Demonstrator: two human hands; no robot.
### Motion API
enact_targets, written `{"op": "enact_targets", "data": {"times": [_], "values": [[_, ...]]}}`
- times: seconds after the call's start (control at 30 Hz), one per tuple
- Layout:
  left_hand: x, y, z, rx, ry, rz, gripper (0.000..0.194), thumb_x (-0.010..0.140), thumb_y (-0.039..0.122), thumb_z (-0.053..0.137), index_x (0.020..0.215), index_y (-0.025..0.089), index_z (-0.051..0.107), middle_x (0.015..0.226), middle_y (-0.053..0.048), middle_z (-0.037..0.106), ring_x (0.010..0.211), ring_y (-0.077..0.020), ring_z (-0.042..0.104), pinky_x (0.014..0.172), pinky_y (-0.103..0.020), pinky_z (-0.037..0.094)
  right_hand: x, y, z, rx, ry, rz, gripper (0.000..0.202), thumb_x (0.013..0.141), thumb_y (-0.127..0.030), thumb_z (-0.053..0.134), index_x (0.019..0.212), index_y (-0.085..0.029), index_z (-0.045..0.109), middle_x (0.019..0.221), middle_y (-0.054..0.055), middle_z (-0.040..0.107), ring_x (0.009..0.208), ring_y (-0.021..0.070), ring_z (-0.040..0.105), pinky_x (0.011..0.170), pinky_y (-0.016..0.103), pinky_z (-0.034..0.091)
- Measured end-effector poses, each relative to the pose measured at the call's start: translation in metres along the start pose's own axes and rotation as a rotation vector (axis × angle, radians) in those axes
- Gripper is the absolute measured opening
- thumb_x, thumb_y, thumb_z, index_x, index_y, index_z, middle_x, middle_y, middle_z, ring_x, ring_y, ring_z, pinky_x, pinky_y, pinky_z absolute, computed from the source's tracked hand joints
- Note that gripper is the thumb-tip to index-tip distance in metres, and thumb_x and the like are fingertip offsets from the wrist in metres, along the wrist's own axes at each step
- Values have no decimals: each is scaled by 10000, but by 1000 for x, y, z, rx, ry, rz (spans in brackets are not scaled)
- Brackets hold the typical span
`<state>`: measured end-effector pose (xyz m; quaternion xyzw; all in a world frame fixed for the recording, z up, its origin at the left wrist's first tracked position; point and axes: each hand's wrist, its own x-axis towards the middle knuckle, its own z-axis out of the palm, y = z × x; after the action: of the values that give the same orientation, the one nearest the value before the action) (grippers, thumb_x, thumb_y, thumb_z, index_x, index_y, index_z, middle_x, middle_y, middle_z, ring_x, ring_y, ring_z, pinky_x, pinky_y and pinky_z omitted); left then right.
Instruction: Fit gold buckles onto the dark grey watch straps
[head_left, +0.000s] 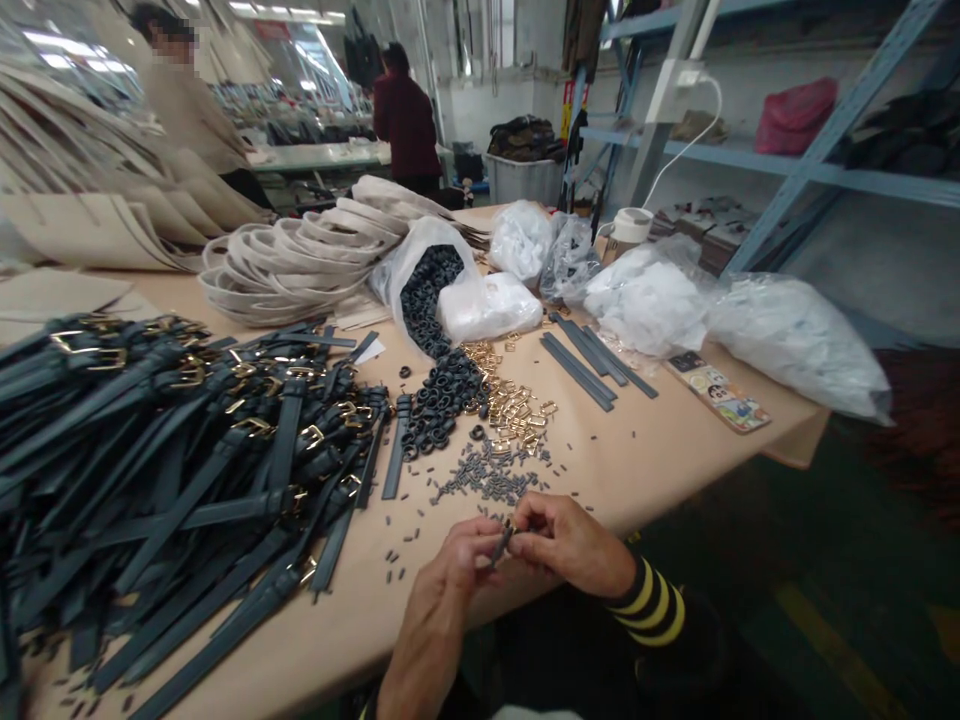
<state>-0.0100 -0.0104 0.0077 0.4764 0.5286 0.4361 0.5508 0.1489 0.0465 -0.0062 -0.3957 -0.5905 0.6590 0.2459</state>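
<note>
Both hands pinch 1 small dark strap piece at the bottom centre of the frame.

The left hand (456, 572) and right hand (564, 545) meet fingertip to fingertip over the near edge of the tan table (660, 450), fingers curled shut on the thin dark leather strap piece (502, 543). Small dark loops (487, 485) lie scattered just above, gold metal buckles (517, 412) beyond.

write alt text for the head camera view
Two hands, the left hand and right hand, pinch a small dark strap piece over a tan table heaped with dark buckled straps, black loops and gold buckles.
</note>
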Motion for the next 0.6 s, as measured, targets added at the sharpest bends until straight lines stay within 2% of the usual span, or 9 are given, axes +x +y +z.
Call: {"op": "enact_targets", "data": {"times": [0.07,0.13,0.2,0.33,0.43,0.6], "values": [[1,2,-4,-125,-52,-103,260,834,351,442,795,154,608,1022,-87,554,919,-197,529,724,-279,455,-1,-3,-1,-76,-41,-21,117,750,-241,569,740,-165,480,531,-56,510,453,68,475,433,158,358],[3,3,-4,-235,-74,-165,160,762,307,573,844,170,563,888,-41,585,814,-158,543,705,-258,444,-3,-7,0,-163,-40,-78,80,736,-190,571,718,-162,497,557,-54,513,497,68,484,487,165,372],[4,4,-2,-346,-115,-218,240,710,276,637,897,184,517,814,-8,583,746,-133,541,697,-254,439,-3,-9,1,-254,-28,-116,55,723,-162,575,709,-158,522,590,-49,516,536,70,478,518,168,372],[7,2,1,-402,-178,-263,196,695,269,648,740,160,492,706,12,557,674,-114,532,649,-234,429,-3,-7,2,-290,-77,-26,43,741,-195,564,740,-160,539,580,-38,523,526,82,489,487,170,373],[9,-1,-1,-393,-133,-239,211,685,268,653,686,159,472,721,14,549,677,-116,532,644,-238,428,-4,-1,-1,-201,-145,51,61,771,-217,528,787,-158,528,582,-30,540,518,92,537,475,172,395],[12,-13,-8,-215,52,-216,209,721,305,616,697,153,475,664,10,551,608,-99,500,588,-212,393,-5,4,-8,-124,-220,120,113,802,-247,494,763,-144,518,585,-27,545,480,80,545,471,172,420]]}}
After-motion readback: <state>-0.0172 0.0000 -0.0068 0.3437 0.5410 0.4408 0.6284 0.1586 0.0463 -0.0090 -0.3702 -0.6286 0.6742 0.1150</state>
